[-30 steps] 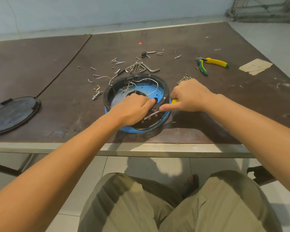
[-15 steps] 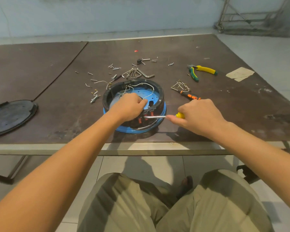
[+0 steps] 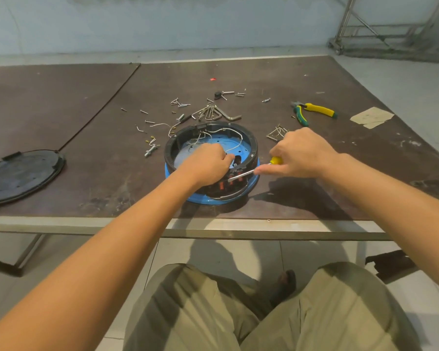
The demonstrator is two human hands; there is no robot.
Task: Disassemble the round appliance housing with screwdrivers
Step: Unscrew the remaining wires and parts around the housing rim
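The housing (image 3: 249, 144) is sitting near the surface's (image 3: 86, 178) front edge. The left hand (image 3: 205, 168) is gripping its near rim. The right hand (image 3: 302, 153) is clasping a screwdriver (image 3: 241, 175), its shaft pointing at that near wall.

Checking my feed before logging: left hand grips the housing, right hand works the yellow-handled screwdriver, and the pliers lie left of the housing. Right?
Not quite. The head view shows the pliers lying right of the housing, beyond the right hand. The rest holds: left hand grips the housing, right hand works the screwdriver.
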